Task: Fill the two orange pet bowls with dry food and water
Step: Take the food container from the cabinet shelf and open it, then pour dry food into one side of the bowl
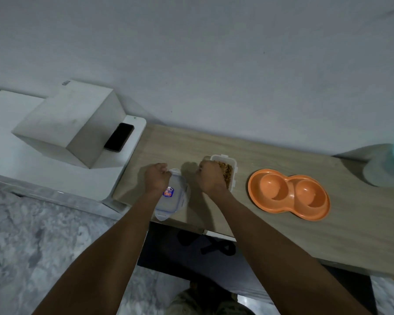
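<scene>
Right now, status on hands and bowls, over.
Left hand holds lid. Right hand curled at open food container, grip unclear. Orange bowls empty, nothing blocking.

Two bowls (pixel 288 192), one container (pixel 234 169), one lid (pixel 171 197)

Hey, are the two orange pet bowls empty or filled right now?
Empty: both wells of the orange bowls show bare plastic, and the dry food sits in the container beside them.

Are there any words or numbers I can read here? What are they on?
Sticker on the lid: red and blue print, too blurred to read.
Phone: dark screen, no text.
Bowls: no text to be seen.
</scene>
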